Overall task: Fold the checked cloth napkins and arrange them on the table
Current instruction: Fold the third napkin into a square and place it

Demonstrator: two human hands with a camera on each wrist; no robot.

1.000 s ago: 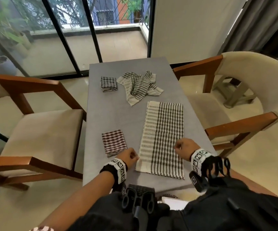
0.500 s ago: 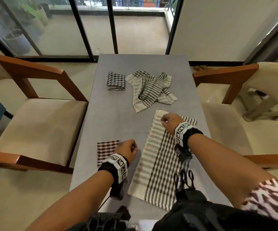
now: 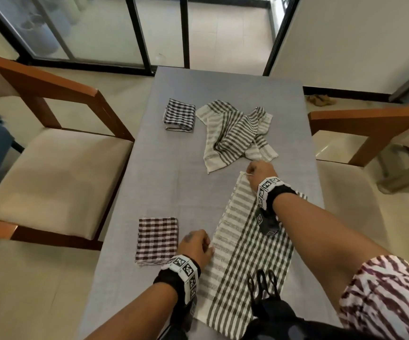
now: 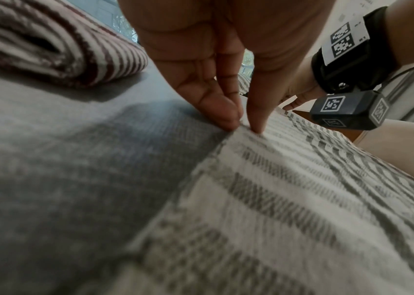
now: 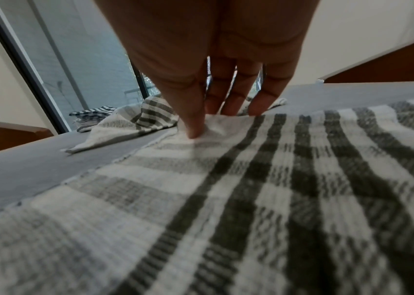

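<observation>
A long grey-and-white checked cloth [image 3: 247,253] lies flat on the near right of the grey table [image 3: 174,180]. My left hand [image 3: 208,246] pinches its left edge between thumb and finger [image 4: 228,117]. My right hand [image 3: 249,173] pinches the cloth's far left corner, thumb [image 5: 193,127] on top and the other fingers behind the raised edge. A crumpled striped cloth [image 3: 232,136] lies just beyond the right hand. A folded maroon checked napkin [image 3: 156,238] sits left of my left hand. A folded dark checked napkin [image 3: 180,117] lies at the far left.
Wooden armchairs with cream cushions stand on both sides, the left chair [image 3: 51,173] close to the table edge and the right chair's arm [image 3: 365,119] level with the far cloths. Glass doors [image 3: 125,33] close the far end.
My right hand has left the cloth's near right edge and reached forward to its far left corner. The left hand stays at the left edge. My head has leaned over the table.
</observation>
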